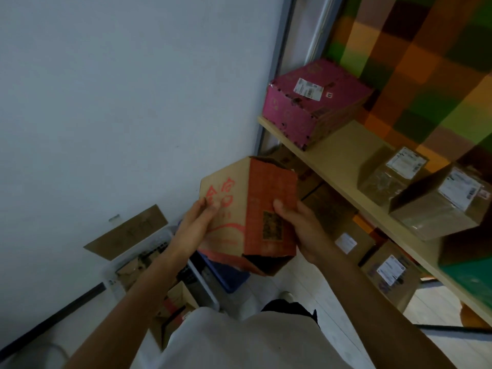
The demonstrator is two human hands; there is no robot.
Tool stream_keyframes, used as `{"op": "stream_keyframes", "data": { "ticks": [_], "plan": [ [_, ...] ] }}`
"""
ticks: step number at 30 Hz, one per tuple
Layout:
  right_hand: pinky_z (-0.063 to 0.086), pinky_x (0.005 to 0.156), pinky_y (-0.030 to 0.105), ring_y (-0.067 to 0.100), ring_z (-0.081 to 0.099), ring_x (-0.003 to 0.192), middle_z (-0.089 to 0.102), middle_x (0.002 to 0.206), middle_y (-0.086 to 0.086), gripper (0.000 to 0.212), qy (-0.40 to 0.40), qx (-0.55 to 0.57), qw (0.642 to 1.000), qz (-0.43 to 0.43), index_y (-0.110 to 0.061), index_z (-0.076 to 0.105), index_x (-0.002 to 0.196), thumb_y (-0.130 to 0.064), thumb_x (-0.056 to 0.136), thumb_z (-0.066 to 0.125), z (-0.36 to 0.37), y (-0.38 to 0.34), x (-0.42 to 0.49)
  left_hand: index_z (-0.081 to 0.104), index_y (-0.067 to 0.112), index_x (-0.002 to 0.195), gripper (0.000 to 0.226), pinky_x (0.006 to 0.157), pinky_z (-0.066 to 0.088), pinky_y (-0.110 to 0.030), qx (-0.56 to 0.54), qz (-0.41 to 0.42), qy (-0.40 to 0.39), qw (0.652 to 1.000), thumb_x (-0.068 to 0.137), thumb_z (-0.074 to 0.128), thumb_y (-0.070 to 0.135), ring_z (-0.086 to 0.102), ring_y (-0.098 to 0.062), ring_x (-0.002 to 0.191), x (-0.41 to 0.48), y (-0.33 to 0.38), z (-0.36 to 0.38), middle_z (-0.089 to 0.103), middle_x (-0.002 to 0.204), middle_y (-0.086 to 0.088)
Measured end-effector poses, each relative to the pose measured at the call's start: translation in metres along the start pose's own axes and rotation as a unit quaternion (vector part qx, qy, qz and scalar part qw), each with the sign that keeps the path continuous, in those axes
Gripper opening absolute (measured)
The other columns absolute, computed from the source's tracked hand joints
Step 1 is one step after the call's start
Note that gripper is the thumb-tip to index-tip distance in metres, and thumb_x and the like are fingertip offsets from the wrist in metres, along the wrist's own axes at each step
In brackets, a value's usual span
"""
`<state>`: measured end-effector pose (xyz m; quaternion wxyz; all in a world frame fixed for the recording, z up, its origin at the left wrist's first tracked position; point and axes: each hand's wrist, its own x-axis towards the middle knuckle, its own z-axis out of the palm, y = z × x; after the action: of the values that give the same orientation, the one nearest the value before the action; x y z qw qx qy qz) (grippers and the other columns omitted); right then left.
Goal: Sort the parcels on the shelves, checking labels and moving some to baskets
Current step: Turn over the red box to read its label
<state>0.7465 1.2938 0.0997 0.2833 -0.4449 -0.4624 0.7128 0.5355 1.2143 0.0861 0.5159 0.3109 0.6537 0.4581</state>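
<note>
We grip the red box (269, 198) between left hand (198, 222) and right hand (303, 230), thumbs on top, above the white basket (111, 282); its seemingly open lower end beneath our grip could spill contents.

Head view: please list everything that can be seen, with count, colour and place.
orange box: one, orange-red and brown, held in the middle
pink box: one, pink, upper shelf, left end
labelled parcels: two, brown, upper shelf, right of pink box
shelf board: one, pale wood, right side
lower parcels: several, brown, under the shelf board
white basket: one, white, floor at left, cardboard inside
blue basket: one, blue, floor below the orange box
hands: two, left hand and right hand, holding the orange box
</note>
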Motion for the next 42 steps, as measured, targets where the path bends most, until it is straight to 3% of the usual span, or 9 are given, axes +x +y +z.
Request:
{"op": "stream_keyframes", "data": {
  "ticks": [3,8,14,23,27,31,37,40,42],
  "plan": [
    [0.055,0.093,0.033,0.015,0.067,0.112,0.069,0.124,-0.002,0.057,0.007,-0.065,0.998,-0.007,-0.023,0.057,0.135,-0.039,0.082,0.071,0.004,-0.004,0.007,0.022,0.031,0.155,0.100,0.095,0.045,-0.021,-0.006,0.014,-0.032,0.999,0.073,0.059,0.073,0.048,-0.003,0.127,0.007,0.007,0.024,0.041,0.150,0.009],
    [0.056,0.086,0.025,0.012,0.066,0.108,0.067,0.123,-0.002,0.046,0.034,-0.095,0.994,-0.028,-0.021,0.058,0.134,-0.030,0.090,0.070,-0.016,-0.011,0.018,0.014,0.036,0.156,0.088,0.087,0.052,-0.021,0.042,0.069,-0.014,0.997,0.089,0.070,0.043,0.061,0.003,0.107,0.013,0.007,0.064,0.056,0.129,0.017],
    [0.053,0.099,0.050,0.027,0.068,0.112,0.070,0.124,0.004,0.082,-0.002,-0.047,0.995,0.085,-0.027,0.060,0.134,-0.075,0.069,0.072,-0.082,-0.023,0.050,0.051,0.031,0.136,0.057,0.100,0.028,-0.020,0.033,0.019,0.056,0.998,0.096,0.025,0.063,0.044,0.005,0.116,0.020,0.041,0.084,0.046,0.139,0.022],
    [0.052,0.099,0.048,0.029,0.069,0.109,0.071,0.121,0.009,0.073,-0.072,-0.055,0.983,0.162,-0.025,0.061,0.134,-0.072,0.077,0.057,-0.134,-0.028,0.074,0.064,0.023,0.124,0.038,0.095,0.033,-0.030,0.036,0.031,0.229,0.972,0.099,0.050,0.048,0.049,-0.010,0.118,0.021,0.039,0.107,0.056,0.121,0.011],
    [0.052,0.100,0.047,0.025,0.069,0.110,0.069,0.125,0.005,0.087,-0.072,-0.051,0.989,0.115,-0.028,0.058,0.137,-0.076,0.066,0.071,-0.140,-0.037,0.074,0.062,0.019,0.124,0.039,0.086,0.041,-0.031,0.097,-0.014,0.269,0.958,0.098,0.051,0.046,0.056,-0.018,0.108,0.015,0.026,0.119,0.061,0.120,0.000],
    [0.055,0.081,0.025,0.001,0.066,0.097,0.068,0.111,-0.015,0.030,-0.056,-0.099,0.994,-0.005,-0.034,0.057,0.120,-0.043,0.093,0.062,-0.140,-0.044,0.068,0.062,0.022,0.124,0.032,0.088,0.040,-0.021,0.170,0.049,0.243,0.954,0.100,0.052,0.040,0.055,-0.015,0.120,0.014,0.036,0.146,0.060,0.125,0.005],
    [0.050,0.093,0.032,0.003,0.060,0.106,0.060,0.116,-0.019,0.057,-0.051,-0.233,0.964,-0.117,-0.038,0.040,0.137,-0.052,0.089,0.067,-0.128,-0.050,0.066,0.048,0.028,0.140,0.086,0.093,0.055,-0.031,0.031,0.018,0.122,0.992,0.071,0.066,0.077,0.066,-0.010,0.107,0.025,0.052,0.178,0.063,0.125,0.007],
    [0.053,0.088,0.033,0.007,0.064,0.104,0.064,0.121,-0.011,0.080,-0.049,-0.300,0.942,-0.141,-0.034,0.038,0.146,-0.075,0.080,0.057,-0.122,-0.052,0.065,0.046,0.023,0.137,0.075,0.085,0.056,-0.029,0.024,0.014,0.163,0.986,0.076,0.066,0.061,0.067,-0.011,0.100,0.026,0.054,0.177,0.064,0.120,0.004],
    [0.054,0.080,0.030,0.003,0.066,0.092,0.068,0.107,-0.008,0.058,-0.049,-0.301,0.941,-0.147,-0.027,0.054,0.131,-0.069,0.091,0.047,-0.122,-0.054,0.065,0.049,0.017,0.134,0.059,0.079,0.057,-0.028,-0.028,0.019,0.173,0.984,0.086,0.065,0.047,0.071,-0.014,0.094,0.023,0.056,0.169,0.069,0.114,0.000]
  ]
}}
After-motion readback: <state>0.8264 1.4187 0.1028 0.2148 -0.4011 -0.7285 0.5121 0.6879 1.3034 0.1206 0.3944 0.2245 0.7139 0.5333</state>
